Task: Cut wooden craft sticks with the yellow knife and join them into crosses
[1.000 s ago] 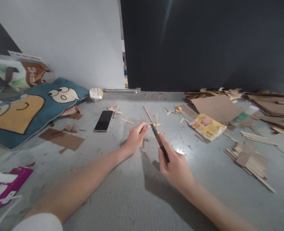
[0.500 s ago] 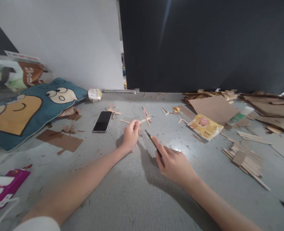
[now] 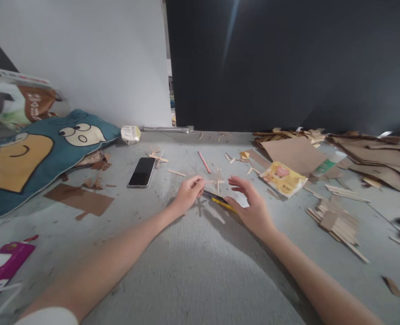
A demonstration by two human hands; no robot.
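My left hand (image 3: 189, 194) is closed in a pinch on the end of a small cross of thin wooden sticks (image 3: 217, 181), which is blurred by motion. My right hand (image 3: 254, 207) has its fingers apart just to the right of the cross. Below its thumb is a black and yellow craft knife (image 3: 224, 204), its tip pointing towards my left hand; whether the thumb touches it is unclear. A pink striped stick (image 3: 204, 162) lies just beyond the cross. Left of that lies a loose wooden stick (image 3: 176, 173).
On the left are a phone (image 3: 142, 172), crossed sticks (image 3: 158, 157), brown cardboard (image 3: 80, 198) and a blue cushion (image 3: 64, 151). To the right lie a yellow packet (image 3: 284, 179), a glue stick (image 3: 329, 164) and a pile of wooden strips (image 3: 337, 221). A dark panel (image 3: 288, 63) stands behind.
My right hand has opened its fingers from around the knife, which now lies lower and flatter. My left hand has brought the stick cross nearer, away from the pink striped stick.
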